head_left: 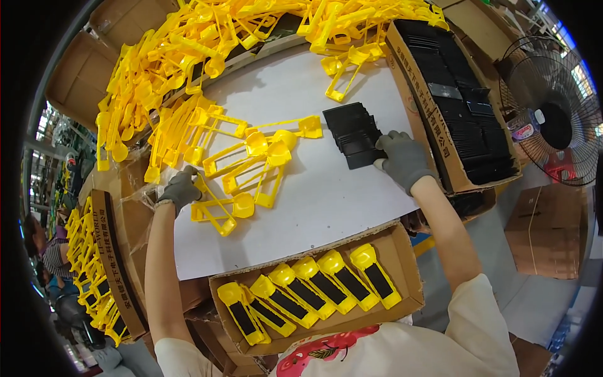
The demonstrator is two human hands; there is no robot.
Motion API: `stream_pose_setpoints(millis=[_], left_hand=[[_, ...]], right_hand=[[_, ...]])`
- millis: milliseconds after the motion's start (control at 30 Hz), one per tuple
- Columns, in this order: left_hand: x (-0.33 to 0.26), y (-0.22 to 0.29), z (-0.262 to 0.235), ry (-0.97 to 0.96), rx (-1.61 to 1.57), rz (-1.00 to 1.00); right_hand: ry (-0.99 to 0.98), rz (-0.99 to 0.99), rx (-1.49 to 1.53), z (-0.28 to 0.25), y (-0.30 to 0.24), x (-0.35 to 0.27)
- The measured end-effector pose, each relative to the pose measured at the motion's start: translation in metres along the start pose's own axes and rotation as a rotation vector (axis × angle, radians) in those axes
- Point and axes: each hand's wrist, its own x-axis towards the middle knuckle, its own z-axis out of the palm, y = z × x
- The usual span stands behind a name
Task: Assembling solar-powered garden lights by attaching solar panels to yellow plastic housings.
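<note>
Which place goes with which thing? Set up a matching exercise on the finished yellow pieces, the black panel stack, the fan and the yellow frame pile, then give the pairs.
Things:
1. finished yellow pieces
2. black panel stack
3. fan
4. yellow frame pile

Places:
A. far right, off the table
B. under the right hand
C. cardboard tray nearest the person
D. far left of the table

Pairs: 1-C, 2-B, 3-A, 4-D

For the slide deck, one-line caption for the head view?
Gloved left hand on a yellow plastic frame, right hand on a stack of black panels, above a cardboard tray of assembled yellow pieces.
</note>
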Motion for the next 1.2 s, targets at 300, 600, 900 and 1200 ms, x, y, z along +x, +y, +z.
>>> stream_pose_setpoints(millis=[300,600,900,1200], left_hand=[[-0.148,0.03,-0.07,-0.04,-0.854,-0.092],[-0.261,0.145,0.028,-0.212,-1.612,-0.167],[-0.277,0.169,0.051,-0.162,-1.701,-0.099],[-0.283,0.18,0.061,-0.076,-1.618,-0.186]], right_hand=[[-0.032,0.049,0.697,-0.021,-0.006,-0.049],[-0.285,-0.173,1.234,-0.06,-0.099,-0.157],[-0.109,-0.228,0.949,-0.054,-0.11,-0.169],[-0.019,-0.311,0.831,-0.056,-0.111,-0.179]])
